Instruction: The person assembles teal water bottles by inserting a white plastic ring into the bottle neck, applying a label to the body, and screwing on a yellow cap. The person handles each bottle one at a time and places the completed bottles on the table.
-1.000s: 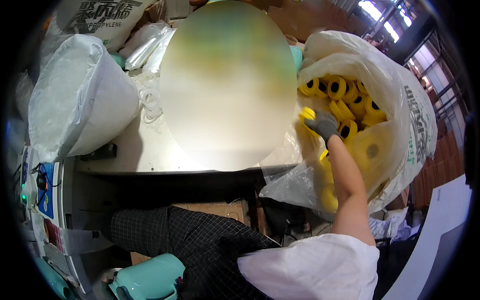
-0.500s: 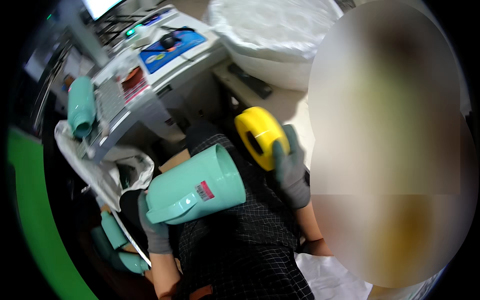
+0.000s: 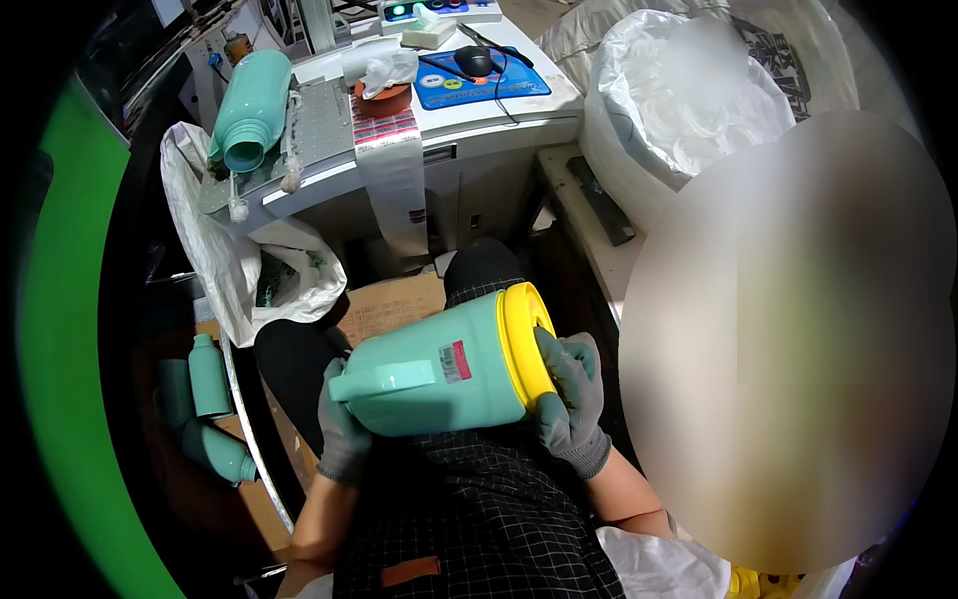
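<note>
Yellow lid [image 3: 523, 339] now on jug [image 3: 439, 374]

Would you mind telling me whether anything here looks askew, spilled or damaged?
Nothing looks damaged or spilled. The green jug lies sideways between the left hand and the right hand, with the yellow ring sitting squarely on its end.

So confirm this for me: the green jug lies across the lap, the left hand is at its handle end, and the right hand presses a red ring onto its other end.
Not quite: the ring is yellow, not red, as the head view shows. The rest holds: the green jug lies across the lap, the left hand is at its handle end, and the right hand presses the ring onto its other end.
</note>
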`<move>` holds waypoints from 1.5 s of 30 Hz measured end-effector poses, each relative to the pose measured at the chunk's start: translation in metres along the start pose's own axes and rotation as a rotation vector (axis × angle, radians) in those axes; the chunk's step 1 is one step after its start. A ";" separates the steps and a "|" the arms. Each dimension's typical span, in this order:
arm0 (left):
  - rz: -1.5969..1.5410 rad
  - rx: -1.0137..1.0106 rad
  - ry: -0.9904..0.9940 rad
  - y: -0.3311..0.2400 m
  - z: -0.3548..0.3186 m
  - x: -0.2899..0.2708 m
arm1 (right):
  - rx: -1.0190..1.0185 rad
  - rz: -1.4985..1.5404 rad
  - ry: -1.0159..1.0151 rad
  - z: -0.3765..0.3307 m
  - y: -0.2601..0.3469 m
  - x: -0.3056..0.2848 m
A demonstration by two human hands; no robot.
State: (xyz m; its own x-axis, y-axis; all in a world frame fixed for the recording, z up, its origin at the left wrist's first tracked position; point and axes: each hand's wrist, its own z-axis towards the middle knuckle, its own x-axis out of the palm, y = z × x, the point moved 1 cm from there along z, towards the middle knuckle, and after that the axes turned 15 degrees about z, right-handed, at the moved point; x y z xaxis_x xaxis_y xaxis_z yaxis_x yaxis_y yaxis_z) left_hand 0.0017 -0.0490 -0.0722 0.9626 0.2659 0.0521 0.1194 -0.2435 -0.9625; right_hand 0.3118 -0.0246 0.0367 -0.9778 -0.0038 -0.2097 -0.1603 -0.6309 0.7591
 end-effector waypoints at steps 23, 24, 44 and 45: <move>0.379 0.630 0.484 -0.104 -0.043 0.111 | 0.280 0.985 -1.161 -0.131 -0.062 -0.172; 0.371 0.488 0.485 -0.099 -0.042 0.111 | 0.276 1.197 -1.336 -0.122 -0.057 -0.205; 1.011 0.471 -0.830 0.017 -0.029 -0.149 | 0.481 0.500 -0.294 -0.028 -0.066 -0.015; 1.154 0.443 -0.977 0.054 -0.027 -0.184 | 0.591 0.698 -0.250 -0.030 -0.064 0.001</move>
State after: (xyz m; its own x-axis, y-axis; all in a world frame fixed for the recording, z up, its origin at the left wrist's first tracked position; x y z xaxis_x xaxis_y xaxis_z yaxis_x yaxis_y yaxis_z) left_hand -0.1624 -0.1362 -0.1269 -0.0630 0.6552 -0.7528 -0.7856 -0.4978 -0.3675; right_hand 0.3248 -0.0082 -0.0307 -0.8682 -0.0222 0.4958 0.4962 -0.0539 0.8665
